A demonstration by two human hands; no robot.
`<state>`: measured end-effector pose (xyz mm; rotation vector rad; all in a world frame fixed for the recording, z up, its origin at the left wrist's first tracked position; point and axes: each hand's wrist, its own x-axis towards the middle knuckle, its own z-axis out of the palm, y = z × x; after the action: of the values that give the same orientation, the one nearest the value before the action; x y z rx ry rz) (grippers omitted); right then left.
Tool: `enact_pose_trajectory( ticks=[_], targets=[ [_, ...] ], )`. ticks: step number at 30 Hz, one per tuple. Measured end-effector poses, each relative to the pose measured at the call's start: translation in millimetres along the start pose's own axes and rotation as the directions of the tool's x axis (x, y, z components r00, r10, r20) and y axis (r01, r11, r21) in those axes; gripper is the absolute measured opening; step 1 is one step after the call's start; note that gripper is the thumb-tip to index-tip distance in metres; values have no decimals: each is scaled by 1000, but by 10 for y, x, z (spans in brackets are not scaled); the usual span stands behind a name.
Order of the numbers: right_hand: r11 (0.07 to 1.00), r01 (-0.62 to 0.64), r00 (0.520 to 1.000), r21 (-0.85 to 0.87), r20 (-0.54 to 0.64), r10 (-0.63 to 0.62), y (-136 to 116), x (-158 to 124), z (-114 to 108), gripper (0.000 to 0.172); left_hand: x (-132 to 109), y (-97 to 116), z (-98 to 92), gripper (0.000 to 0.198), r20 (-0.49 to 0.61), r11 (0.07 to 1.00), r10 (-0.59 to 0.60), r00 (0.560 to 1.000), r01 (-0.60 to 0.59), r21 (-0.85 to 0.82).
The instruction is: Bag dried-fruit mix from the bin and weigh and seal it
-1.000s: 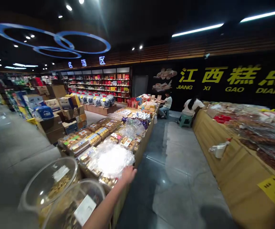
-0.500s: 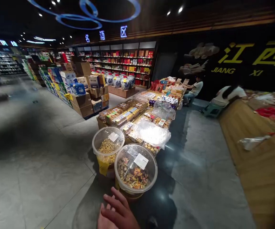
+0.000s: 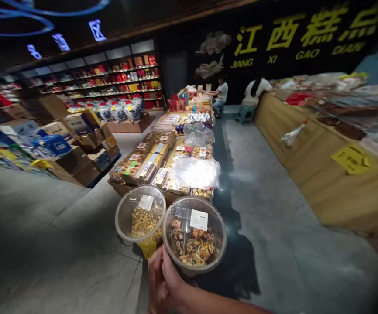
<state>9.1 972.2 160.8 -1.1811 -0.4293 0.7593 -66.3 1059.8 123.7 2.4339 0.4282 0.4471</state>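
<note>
My right hand (image 3: 164, 285) is at the bottom centre, its forearm coming in from the lower right. Its fingers are closed together against the near rim of a round clear tub (image 3: 222, 233) of mixed coloured snacks. This tub has a white label (image 3: 198, 219) on its lid and a scoop (image 3: 185, 226) inside. Touching it on the left is a second clear tub (image 3: 121, 218) of yellowish pieces. Both stand at the near end of a long display table (image 3: 118, 187). My left hand is out of view.
The table carries several packed pastry trays and a clear plastic sheet (image 3: 195, 172). A wooden counter (image 3: 323, 183) with a yellow sign (image 3: 351, 159) runs along the right. Stacked cartons (image 3: 74, 152) stand at left. Two people (image 3: 222, 92) sit at the far end of the grey aisle.
The view has swung and dropped toward the two tubs. My hand left the plastic-covered trays, came back near me with fingers spread, and now rests closed on the snack tub's rim.
</note>
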Motion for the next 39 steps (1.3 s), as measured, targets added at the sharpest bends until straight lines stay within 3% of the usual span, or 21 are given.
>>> enact_pose_trajectory(
  ticks=[2, 4, 6, 8, 11, 13, 15, 17, 18, 21, 24, 26, 29, 31, 34, 36, 39],
  targets=[
    [990, -50, 999, 131, -15, 52, -208, 9, 26, 83, 411, -32, -65, 65, 39, 995, -8, 999, 12, -95],
    [983, -85, 996, 165, 35, 80, -414, 10, -191, 73, 827, -127, -109, 61, 168, 969, -46, 985, 85, -234],
    [996, -35, 998, -82, 46, 38, -512, 16, -558, 55, 1180, -285, -79, 59, 359, 975, -35, 933, 110, -191],
    [895, 10, 994, -446, -90, -56, -436, 0, -925, 42, 1384, -455, 46, 45, 490, 993, 112, 864, -85, -78],
    [679, -126, 914, -723, -352, -205, -41, -126, -1206, 23, 1336, -649, 306, 40, 595, 934, 256, 762, -354, 52],
    [630, -268, 844, -729, -493, -211, 315, -225, -1185, 27, 1161, -782, 470, 52, 663, 877, 287, 692, -468, 109],
    [622, -390, 787, -679, -597, -159, 680, -270, -1114, 32, 1029, -953, 660, 71, 714, 835, 249, 655, -518, 184],
    [596, -442, 767, -670, -628, -137, 986, -263, -1096, 31, 1032, -1112, 876, 86, 762, 815, 161, 627, -520, 255],
    [573, -461, 769, -678, -627, -123, 1091, -252, -1111, 26, 1084, -1164, 968, 92, 804, 810, 100, 586, -517, 276],
    [528, -489, 770, -695, -628, -114, 1185, -228, -1184, 20, 1321, -1192, 1069, 95, 859, 809, 107, 500, -546, 217],
    [485, -471, 789, -737, -597, -142, 1083, -197, -1252, 19, 1460, -1091, 974, 92, 857, 791, 140, 497, -577, 205],
    [467, -444, 806, -765, -569, -165, 1021, -162, -1309, 19, 1440, -991, 913, 82, 819, 792, 157, 552, -565, 229],
    [464, -436, 809, -771, -562, -173, 1007, -123, -1405, 18, 1309, -840, 870, 69, 718, 841, 179, 672, -484, 243],
    [454, -446, 808, -771, -565, -165, 1032, -120, -1460, 18, 1243, -764, 832, 63, 676, 892, 183, 714, -409, 191],
    [441, -441, 812, -781, -557, -174, 1031, -122, -1511, 18, 1264, -685, 724, 42, 688, 938, 235, 687, -346, 25],
    [481, -412, 834, -773, -533, -141, 937, -99, -1517, 18, 1342, -601, 623, 23, 735, 965, 225, 640, -250, -77],
    [738, -334, 898, -586, -437, 59, 596, -29, -1472, 44, 1481, -335, 432, 8, 854, 976, 172, 491, 30, -214]
  ],
)
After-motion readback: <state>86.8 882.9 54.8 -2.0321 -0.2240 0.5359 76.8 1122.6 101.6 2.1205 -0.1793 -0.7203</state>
